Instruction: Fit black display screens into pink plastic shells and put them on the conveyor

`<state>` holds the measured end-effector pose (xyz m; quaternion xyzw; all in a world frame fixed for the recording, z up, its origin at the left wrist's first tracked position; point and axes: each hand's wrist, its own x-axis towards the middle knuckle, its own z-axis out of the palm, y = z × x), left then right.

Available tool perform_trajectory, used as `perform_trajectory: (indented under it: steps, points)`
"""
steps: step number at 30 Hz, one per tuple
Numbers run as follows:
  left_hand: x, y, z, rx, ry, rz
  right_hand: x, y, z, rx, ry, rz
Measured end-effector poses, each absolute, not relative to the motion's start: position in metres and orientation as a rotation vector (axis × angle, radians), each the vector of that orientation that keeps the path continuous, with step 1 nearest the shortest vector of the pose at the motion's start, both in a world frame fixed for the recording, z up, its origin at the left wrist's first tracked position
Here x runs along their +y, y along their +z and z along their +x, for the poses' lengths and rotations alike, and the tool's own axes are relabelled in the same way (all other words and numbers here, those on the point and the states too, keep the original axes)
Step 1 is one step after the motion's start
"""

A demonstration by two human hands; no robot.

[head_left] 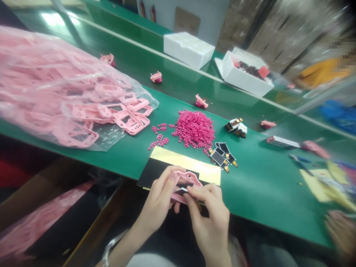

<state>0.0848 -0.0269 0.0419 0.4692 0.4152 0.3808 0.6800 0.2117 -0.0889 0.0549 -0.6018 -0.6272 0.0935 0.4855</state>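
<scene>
Two hands | left hand (157, 200) fingers curl round glossy pink plastic frame (192, 178) | right hand (208, 215) fingers pinch thin dark strip (182, 191) at its window | smooth black-and-yellow sheet (178, 167) beneath | grainy pink heap (194, 129) on green counter (258, 194) | crinkled clear bag (125, 111) of frames beyond
</scene>
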Motion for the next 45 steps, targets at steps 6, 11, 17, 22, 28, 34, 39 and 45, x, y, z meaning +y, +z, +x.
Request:
perform_trajectory:
  steps: [6, 11, 17, 22, 28, 34, 39, 45]
  points:
    - [-0.028, 0.042, 0.086, 0.94, 0.84, 1.07, -0.086, 0.049, 0.212, -1.499, 0.334, -1.547]
    - [-0.027, 0.043, 0.086, 0.965, 0.805, 1.101, -0.08, 0.05, 0.215, -1.553, 0.195, -1.569]
    - [-0.027, 0.044, 0.094, 0.99, 0.894, 1.066, -0.08, 0.045, 0.213, -1.195, 0.421, -1.596]
    - [-0.034, 0.041, 0.1, 1.053, 1.053, 1.051, -0.077, 0.046, 0.196, -0.754, 0.963, -1.471]
    - [-0.041, 0.037, 0.095, 1.142, 1.157, 1.095, -0.076, 0.043, 0.189, -0.787, 0.937, -1.442]
    - [-0.047, 0.039, 0.094, 1.155, 1.187, 1.109, -0.08, 0.033, 0.196, -0.958, 0.913, -1.455]
    - [-0.051, 0.045, 0.1, 1.216, 1.228, 1.068, -0.083, 0.035, 0.195, -0.911, 0.962, -1.414]
    - [-0.047, 0.03, 0.097, 1.107, 1.182, 1.113, -0.082, 0.043, 0.191, -0.784, 1.028, -1.448]
